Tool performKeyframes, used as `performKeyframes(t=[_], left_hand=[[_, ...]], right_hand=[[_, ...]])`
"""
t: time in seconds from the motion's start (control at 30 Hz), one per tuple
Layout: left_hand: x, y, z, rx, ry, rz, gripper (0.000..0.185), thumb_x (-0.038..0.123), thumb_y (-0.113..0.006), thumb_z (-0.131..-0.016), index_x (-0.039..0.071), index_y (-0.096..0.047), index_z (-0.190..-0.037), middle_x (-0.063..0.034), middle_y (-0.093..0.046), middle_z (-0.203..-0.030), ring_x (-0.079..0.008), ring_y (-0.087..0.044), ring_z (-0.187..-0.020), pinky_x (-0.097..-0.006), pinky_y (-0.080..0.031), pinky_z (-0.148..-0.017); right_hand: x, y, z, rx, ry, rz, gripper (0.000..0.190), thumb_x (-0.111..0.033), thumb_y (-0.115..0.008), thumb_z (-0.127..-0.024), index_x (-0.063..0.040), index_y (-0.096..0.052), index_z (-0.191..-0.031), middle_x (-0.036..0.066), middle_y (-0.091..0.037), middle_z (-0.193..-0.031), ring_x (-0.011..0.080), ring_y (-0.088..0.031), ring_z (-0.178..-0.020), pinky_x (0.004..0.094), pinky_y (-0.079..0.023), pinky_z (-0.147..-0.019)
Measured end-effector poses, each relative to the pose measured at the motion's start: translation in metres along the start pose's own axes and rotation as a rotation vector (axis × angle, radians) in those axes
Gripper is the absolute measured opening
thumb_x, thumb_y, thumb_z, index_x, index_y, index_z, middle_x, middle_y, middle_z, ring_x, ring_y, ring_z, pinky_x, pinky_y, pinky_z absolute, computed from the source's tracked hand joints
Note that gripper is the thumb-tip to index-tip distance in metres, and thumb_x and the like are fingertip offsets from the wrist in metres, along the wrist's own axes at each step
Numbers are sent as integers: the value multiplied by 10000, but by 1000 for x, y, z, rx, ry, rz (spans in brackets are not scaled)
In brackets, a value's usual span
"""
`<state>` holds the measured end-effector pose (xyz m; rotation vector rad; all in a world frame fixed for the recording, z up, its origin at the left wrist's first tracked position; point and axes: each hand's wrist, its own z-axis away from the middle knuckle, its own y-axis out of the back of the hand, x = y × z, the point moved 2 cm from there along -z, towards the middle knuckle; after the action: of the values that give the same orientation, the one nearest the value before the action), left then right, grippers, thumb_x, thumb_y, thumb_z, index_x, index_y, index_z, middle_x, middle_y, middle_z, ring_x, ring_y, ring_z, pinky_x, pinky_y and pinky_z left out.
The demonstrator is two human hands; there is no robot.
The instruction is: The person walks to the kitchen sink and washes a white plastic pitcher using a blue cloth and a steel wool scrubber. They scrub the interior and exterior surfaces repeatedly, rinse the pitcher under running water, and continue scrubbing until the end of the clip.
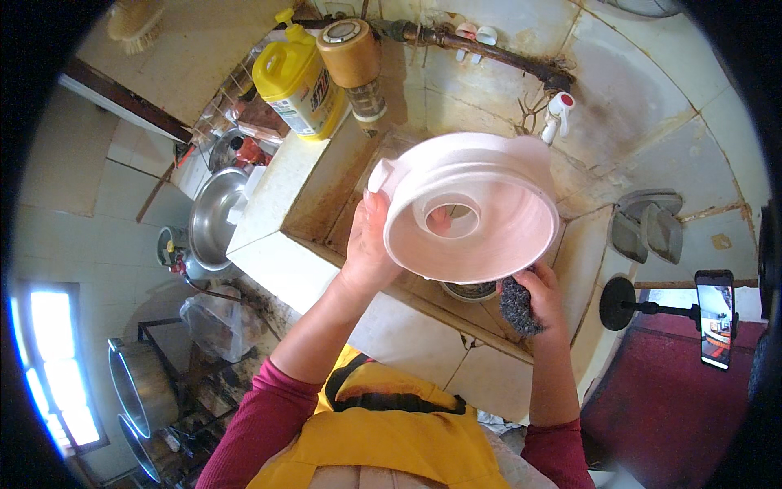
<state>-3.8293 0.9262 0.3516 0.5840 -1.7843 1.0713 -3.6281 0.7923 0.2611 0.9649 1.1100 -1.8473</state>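
Observation:
A pale pink plastic funnel-shaped vessel (489,232) is held over the tiled sink (330,183), its wide mouth tilted towards me and a round hole in its base. My left hand (369,244) grips its left side, by a small tab on the rim. Through the hole a bit of skin shows. My right hand (544,296) is closed around a dark grey scouring pad (519,308), just under the vessel's lower right edge. Some of the right fingers are hidden behind the vessel. Below it, a round dish (470,291) in the basin is partly covered.
On the sink's back left ledge stand a yellow detergent jug (299,91) and a brown-topped container (351,58). A white tap (556,116) projects from the wall. Left lies a steel basin (217,220). Right are grey soap dishes (647,223) and a phone (715,321) on a mount.

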Motion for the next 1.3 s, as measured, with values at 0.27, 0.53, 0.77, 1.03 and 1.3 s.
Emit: performKeyframes(t=[0.27, 0.53, 0.77, 1.03, 1.3], left_hand=[[-3, 8, 0, -51, -96, -206, 370, 279, -444, -946, -30, -551, -1118, -46, -613, -979, -94, -539, -878, -249, -441, -768], [-5, -26, -2, 128, -67, -674, 260, 227, -553, -900, -26, -612, -922, -7, -544, -693, -76, -459, -646, -238, -405, -563], [-12, 12, -13, 168, -138, -764, 300, 258, -483, -941, -18, -599, -918, -11, -562, -736, -93, -489, -688, -247, -405, -570], [-30, 3, -18, 146, 45, -755, 343, 282, -521, -928, -50, -604, -905, -20, -579, -747, -75, -488, -694, -236, -420, -600], [-43, 14, -14, 38, -42, -904, 300, 242, -495, -938, -44, -583, -946, -21, -551, -715, -83, -456, -679, -257, -410, -584]], right_hand=[[-79, -40, 50, 76, 730, 782, 483, -58, -587, -655, -45, -571, -1138, 137, -588, -1050, 256, -591, -936, 343, -486, -794], [-90, -85, 6, 28, 772, 1768, 226, -157, -609, -671, -51, -616, -872, 155, -589, -945, 272, -622, -770, 396, -517, -585], [-36, -95, -32, -282, 680, 465, 381, -57, -569, -771, -2, -564, -1149, 149, -648, -821, 156, -613, -665, 285, -485, -629], [-45, -59, -52, -101, 1071, 1853, 189, -171, -565, -721, -71, -669, -844, 85, -578, -1035, 287, -542, -952, 399, -499, -660], [6, -71, -64, -312, 457, 502, 283, -72, -584, -706, -9, -636, -977, 136, -650, -873, 232, -617, -821, 332, -479, -742]])
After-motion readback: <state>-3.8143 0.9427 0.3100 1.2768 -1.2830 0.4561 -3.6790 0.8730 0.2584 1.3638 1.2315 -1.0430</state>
